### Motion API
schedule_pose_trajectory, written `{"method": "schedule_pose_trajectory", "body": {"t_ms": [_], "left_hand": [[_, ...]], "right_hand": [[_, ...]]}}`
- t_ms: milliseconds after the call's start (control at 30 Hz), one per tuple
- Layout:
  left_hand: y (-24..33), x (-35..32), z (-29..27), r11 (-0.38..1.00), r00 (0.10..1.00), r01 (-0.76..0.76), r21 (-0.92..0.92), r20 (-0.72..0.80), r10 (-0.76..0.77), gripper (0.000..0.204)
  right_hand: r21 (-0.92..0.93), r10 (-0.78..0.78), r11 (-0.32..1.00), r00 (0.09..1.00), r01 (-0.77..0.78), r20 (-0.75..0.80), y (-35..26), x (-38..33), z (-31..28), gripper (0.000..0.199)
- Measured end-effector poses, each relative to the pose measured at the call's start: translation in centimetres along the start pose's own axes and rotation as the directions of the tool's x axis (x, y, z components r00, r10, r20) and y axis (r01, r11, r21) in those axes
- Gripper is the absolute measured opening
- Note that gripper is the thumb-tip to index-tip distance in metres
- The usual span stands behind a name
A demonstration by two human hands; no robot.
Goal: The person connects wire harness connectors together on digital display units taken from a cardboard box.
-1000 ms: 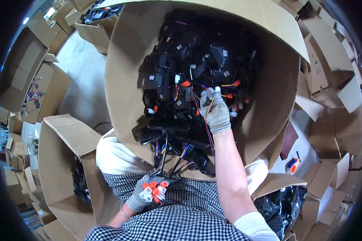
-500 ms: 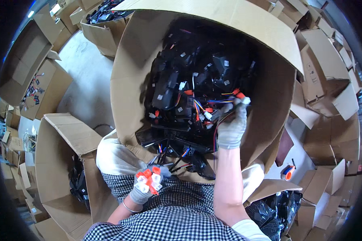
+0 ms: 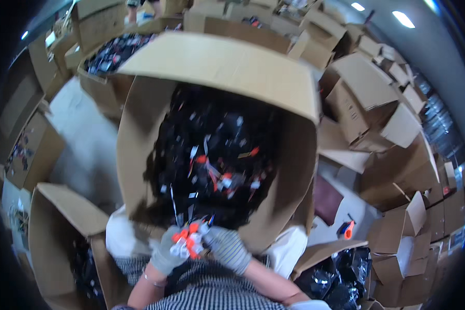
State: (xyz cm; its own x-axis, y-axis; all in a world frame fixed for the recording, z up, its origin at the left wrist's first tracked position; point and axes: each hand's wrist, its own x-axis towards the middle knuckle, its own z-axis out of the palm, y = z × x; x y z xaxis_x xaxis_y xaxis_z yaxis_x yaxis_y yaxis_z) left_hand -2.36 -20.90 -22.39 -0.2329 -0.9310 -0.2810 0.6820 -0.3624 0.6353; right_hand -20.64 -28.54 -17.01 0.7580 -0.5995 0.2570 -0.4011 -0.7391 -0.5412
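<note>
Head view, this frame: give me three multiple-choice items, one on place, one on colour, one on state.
1. Where are the two gloved hands?
A. deep in the big carton
B. together at its near rim
C. on the floor
2. What colour are the connectors in the bundle?
A. orange and white
B. green
C. blue
3. The big carton is:
A. taped shut
B. open, full of black parts
C. flattened

B: left hand and right hand meet at the big carton rim.
A: bundle shows orange and white.
B: flaps open over black parts.

Stacked brown cardboard boxes [image 3: 377, 103] all around, an orange-tipped tool [image 3: 347, 230] on the pale floor [image 3: 85, 150]
</note>
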Motion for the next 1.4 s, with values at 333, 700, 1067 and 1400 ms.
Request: {"method": "schedule_pose_trajectory", "body": {"t_ms": [333,700,1067,1400], "left_hand": [[-2.0,-1.8,-0.9,0.795,0.985,-0.168,-0.583,-0.136,0.109,0.057],[-0.9,-3.3,0.5,0.04,0.737,-0.216,0.976,0.136,0.662,0.033],[-2.6,-7.1,-3.7,0.928,0.924,0.207,0.309,-0.374,-0.082,0.041],[-1.8,-6.2,-1.2,0.638,0.976,0.057,0.768,-0.177,0.125,0.034]], "right_hand": [[0.823,0.391,0.101,0.783,-0.56,0.485,0.2,-0.5,-2.2,0.037],[0.648,0.333,-0.375,0.556,-0.662,0.761,-1.5,-1.2,1.4,0.037],[0.673,0.127,-0.181,0.661,-0.717,0.739,-1.0,-0.6,5.6,0.029],[0.619,0.104,-0.077,0.611,-0.782,0.785,-0.2,-1.0,4.2,0.039]]}}
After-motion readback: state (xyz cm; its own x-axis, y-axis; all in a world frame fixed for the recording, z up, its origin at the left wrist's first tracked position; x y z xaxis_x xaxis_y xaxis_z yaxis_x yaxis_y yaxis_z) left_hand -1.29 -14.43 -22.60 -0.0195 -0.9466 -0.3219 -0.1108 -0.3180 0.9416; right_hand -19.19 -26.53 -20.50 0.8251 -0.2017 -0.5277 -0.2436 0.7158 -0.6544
